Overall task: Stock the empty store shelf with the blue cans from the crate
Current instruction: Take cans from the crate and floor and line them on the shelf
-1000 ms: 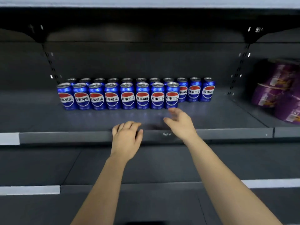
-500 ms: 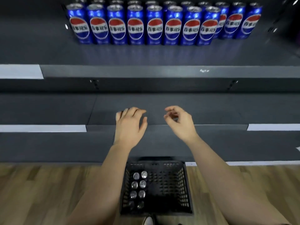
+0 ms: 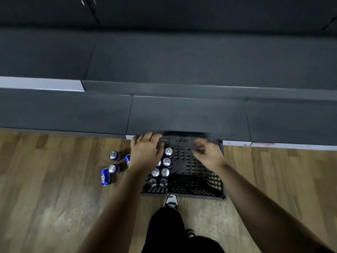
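Dim overall; the dark shelves swallow detail. Motion blur smears both hands and the crate rim. Wide-angle bending curves the edges.

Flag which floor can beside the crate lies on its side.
The floor can nearest the person: its blue label shows full length, no lid. Two upright cans show silver lids; the can by the left hand is half hidden.

Crate: one, black.
Cans in crate: seven silver tops showing, two columns on left side; one top half hidden under left hand.
Cans on floor, left of crate: four. Two upright, one on side, one partly behind left wrist.
Hands: two, counting right hand.
Shoes: two.
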